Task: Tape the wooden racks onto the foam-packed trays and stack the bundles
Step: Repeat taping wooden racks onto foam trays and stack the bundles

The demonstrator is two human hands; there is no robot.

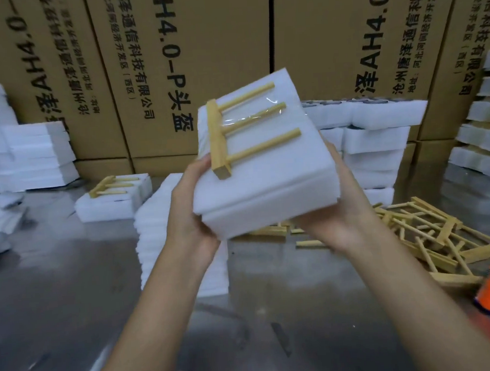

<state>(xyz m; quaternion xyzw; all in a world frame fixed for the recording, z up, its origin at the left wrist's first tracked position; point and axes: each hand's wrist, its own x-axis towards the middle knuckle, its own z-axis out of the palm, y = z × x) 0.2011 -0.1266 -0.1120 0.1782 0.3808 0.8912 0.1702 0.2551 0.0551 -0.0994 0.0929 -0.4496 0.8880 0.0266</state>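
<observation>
Taping looks done on this bundle point(265, 169), its wooden rack point(234, 128) strapped on top under clear tape, gripped aloft by left hand point(192, 214) and right hand point(337, 208), so stacking comes next, likely onto the worktop point(72, 296) beside the finished one point(112, 197).

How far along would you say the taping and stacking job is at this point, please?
Done: one bundle with a rack on top sits on the table. In hand: the left hand and right hand hold up a foam bundle whose wooden rack already has clear tape across its pegs. Left: stacking this one, plus the loose racks and untaped foam stacks.
</observation>
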